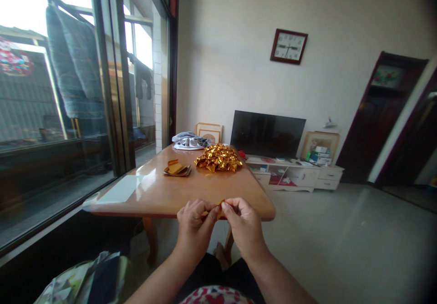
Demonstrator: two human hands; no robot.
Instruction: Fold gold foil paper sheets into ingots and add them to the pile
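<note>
Between my two hands is a small piece of gold foil paper (220, 210), mostly covered by my fingers. My left hand (197, 220) pinches its left side with thumb and fingers, and my right hand (241, 217) pinches the right side; the fingertips nearly meet. Both hands are just above the near edge of the wooden table (164, 195). Farther back on the table lies a heap of shiny folded gold foil pieces (219, 158). To its left rests a stack of flat gold paper sheets (177, 168), the top one bent upward.
Folded grey cloth (191, 140) lies at the table's far end. A pale sheet (119, 189) covers the left corner beside the window. A white low cabinet (307, 179) with a television (268, 133) stands against the back wall. Bags (88, 279) sit at lower left.
</note>
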